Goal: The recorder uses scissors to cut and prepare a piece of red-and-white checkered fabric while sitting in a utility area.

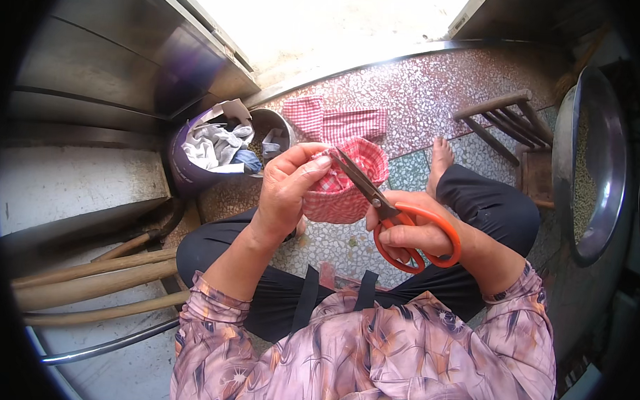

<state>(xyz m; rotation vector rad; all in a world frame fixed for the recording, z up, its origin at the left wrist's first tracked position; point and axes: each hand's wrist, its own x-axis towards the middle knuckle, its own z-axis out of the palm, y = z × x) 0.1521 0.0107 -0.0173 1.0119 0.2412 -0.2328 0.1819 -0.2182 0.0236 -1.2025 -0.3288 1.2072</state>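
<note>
My left hand [291, 180] pinches the edge of a red-and-white checked cloth piece [336, 203], gathered into a pouch-like shape. In my right hand [416, 232] is a pair of scissors [375, 199] with orange handles, my fingers through the loops. The blades point up and left, their tips at the cloth beside my left thumb; they look nearly closed, and whether cloth lies between them cannot be told. Beyond the pouch, more red-and-white checked cloth [349, 121] is spread on the speckled floor.
A purple container [186, 166] holding white and blue cloths stands at the left, beside a round metal container [288, 127]. Wooden poles [100, 285] lie at the lower left. To the right are a small wooden chair [535, 173] and a large metal basin [565, 150] with small green grains.
</note>
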